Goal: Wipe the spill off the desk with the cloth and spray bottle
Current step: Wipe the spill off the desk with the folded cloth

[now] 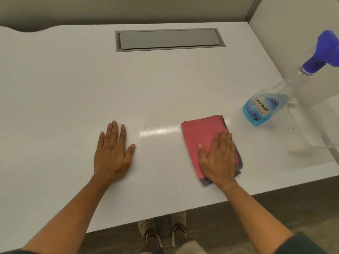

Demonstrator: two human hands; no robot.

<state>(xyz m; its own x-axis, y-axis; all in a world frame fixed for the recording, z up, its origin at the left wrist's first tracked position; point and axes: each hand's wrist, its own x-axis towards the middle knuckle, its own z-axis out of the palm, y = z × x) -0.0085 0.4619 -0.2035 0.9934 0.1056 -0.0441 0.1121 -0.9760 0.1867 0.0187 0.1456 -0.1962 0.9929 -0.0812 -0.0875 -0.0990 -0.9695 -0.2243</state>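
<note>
Head view: right hand (pixel 218 158) lay flat, fingers together, pressing folded pink cloth (pixel 203 136) to white desk (pixel 73 88), right of wet sheen (pixel 156 131), likely mid-wipe. Left hand (pixel 112 153), fingers loosely spread, braced. Glass-cleaner spray bottle (pixel 264 107) stood far right, unheld.

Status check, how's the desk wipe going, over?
Left hand flat on desk. Right hand pressing pink cloth. Spray bottle standing right. Wet sheen between hands.

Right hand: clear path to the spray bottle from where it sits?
Probably yes. The right hand lies flat on the pink cloth, and the spray bottle stands beyond it to the right with only bare desk between them.
</note>
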